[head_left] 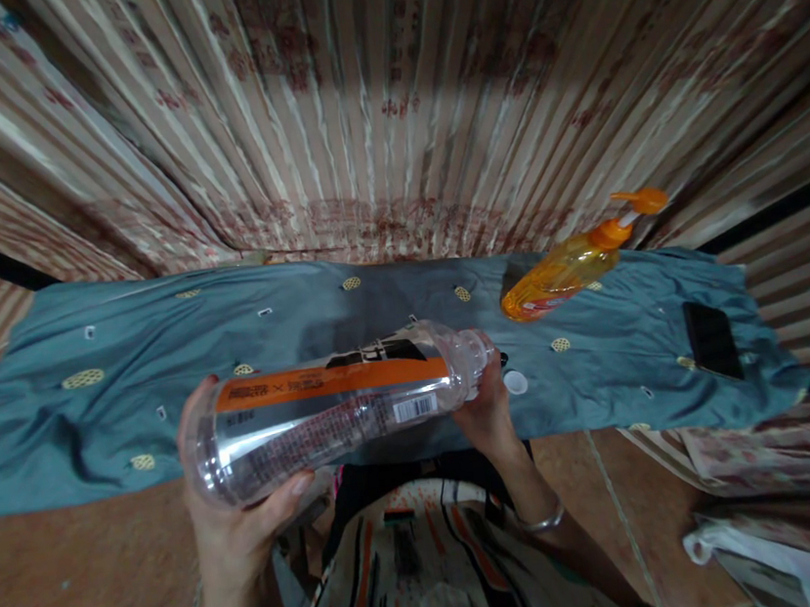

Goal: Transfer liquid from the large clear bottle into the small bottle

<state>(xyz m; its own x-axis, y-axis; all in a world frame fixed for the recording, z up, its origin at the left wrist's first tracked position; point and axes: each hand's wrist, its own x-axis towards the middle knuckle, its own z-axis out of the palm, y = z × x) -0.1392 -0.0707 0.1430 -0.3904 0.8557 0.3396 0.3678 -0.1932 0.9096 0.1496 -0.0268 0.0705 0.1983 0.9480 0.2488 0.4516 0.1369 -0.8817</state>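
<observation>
Leftmost, teal pineapple-print tablecloth [44,436]: runs from nine o'clock across to three, rumpled, its near edge below the held bottle.
Left hand [230,527]: at eight o'clock, gripping the base end of the clear plastic bottle [336,410], thumb laid along the near side, fingers curled round the far side.
Clear plastic bottle: held between both hands, nearly level, base toward eight o'clock and neck toward five; its orange-and-silver label carries printed text, with a barcode near the shoulder.
Striped floral curtain [382,119]: hangs in folds at twelve o'clock, behind the cloth.
Right hand [488,413]: at five o'clock, fingers closed on the bottle's neck, some fingertips hidden.
Silver bangle [546,520]: five o'clock, round the right wrist.
Round white cap [516,382]: four o'clock, on the cloth just beside the right hand.
Orange pump bottle [557,280]: three o'clock, amber liquid inside, standing on the cloth.
Black smartphone [712,342]: also three o'clock, farther out, flat on the cloth.
</observation>
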